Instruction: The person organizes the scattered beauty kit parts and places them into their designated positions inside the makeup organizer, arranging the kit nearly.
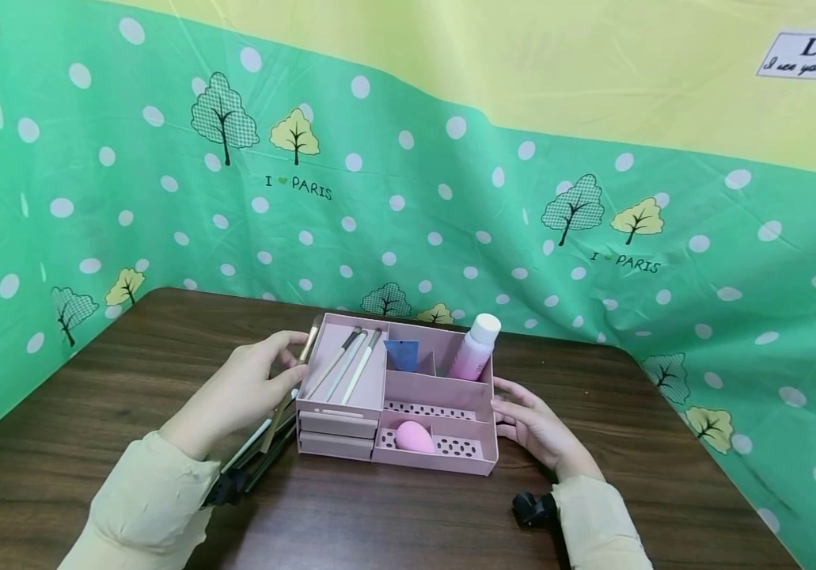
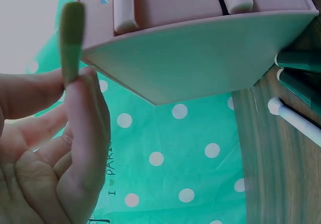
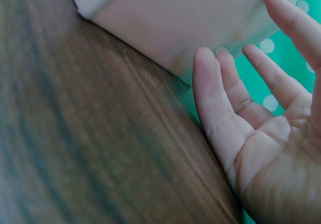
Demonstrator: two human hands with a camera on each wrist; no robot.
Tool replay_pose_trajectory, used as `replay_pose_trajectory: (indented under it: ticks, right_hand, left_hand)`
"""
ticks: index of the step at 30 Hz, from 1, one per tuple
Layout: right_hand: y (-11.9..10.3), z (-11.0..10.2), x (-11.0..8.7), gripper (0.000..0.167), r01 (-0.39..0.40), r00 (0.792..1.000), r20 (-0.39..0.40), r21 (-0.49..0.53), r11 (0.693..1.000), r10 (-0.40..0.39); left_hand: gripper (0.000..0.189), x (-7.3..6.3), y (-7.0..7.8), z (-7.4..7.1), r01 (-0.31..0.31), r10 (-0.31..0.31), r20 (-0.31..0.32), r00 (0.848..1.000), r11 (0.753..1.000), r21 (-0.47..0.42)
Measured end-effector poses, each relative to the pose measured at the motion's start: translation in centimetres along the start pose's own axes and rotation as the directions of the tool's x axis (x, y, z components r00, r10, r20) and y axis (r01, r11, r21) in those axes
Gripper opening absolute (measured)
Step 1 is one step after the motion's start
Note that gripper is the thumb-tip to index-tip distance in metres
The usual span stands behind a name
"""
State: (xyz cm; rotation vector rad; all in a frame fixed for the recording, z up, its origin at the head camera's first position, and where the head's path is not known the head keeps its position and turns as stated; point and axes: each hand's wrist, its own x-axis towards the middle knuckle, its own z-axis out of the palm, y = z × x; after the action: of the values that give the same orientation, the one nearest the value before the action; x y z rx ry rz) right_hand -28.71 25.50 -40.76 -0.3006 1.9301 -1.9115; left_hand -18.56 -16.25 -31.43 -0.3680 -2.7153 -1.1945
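Note:
A pink makeup organizer (image 1: 429, 389) stands on the table. My left hand (image 1: 244, 388) is at its left side, pinching an upright makeup brush (image 1: 310, 340) between thumb and fingertips; the brush end (image 2: 72, 33) rises above the grip in the left wrist view. Several brushes (image 1: 361, 366) lie on the organizer's left top panel. At the right side, my right hand (image 1: 539, 427) has its fingers spread, with fingertips (image 3: 204, 66) against or close to the organizer's wall. A pink bottle with a white cap (image 1: 477, 344), a blue packet (image 1: 402, 355) and a pink makeup sponge (image 1: 415, 437) sit in its compartments.
More brushes (image 1: 274, 457) lie on the wooden table (image 1: 379, 522) left of the organizer, partly under my left wrist; a white one (image 2: 296, 121) shows in the left wrist view. Two small drawers (image 1: 336, 435) face the front. A green dotted curtain (image 1: 393, 229) hangs behind.

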Motion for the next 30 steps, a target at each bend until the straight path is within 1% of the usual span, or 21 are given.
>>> replay_pose_trajectory:
  ticks: [7, 13, 16, 23, 30]
  right_hand:
    - [0.0, 0.0, 0.0, 0.067, 0.000, 1.000, 0.003, -0.012, 1.000, 0.000]
    - [0.0, 0.0, 0.0, 0.066, -0.001, 1.000, 0.005, -0.006, 1.000, 0.001]
    - [0.0, 0.0, 0.0, 0.066, -0.001, 1.000, 0.002, -0.005, 1.000, 0.001]
    - [-0.1, 0.0, -0.1, 0.065, 0.006, 1.000, 0.004, -0.013, 1.000, -0.006]
    - [-0.1, -0.1, -0.1, 0.064, 0.001, 1.000, 0.005, -0.016, 1.000, 0.000]
  left_hand:
    - [0.042, -0.2, 0.5, -0.2, 0.017, -0.018, -0.029, 0.999, 0.999, -0.036]
    - [0.034, -0.1, 0.7, -0.1, 0.024, -0.025, -0.036, 0.999, 0.998, -0.051]
    - [0.031, -0.1, 0.9, -0.1, 0.038, -0.041, -0.044, 0.998, 0.996, -0.078]
    - [0.031, 0.1, 1.3, 0.5, 0.059, -0.074, -0.097, 0.992, 0.987, -0.150]
    - [0.033, 0.8, 1.6, 1.1, 0.076, -0.104, -0.118, 0.988, 0.973, -0.217]
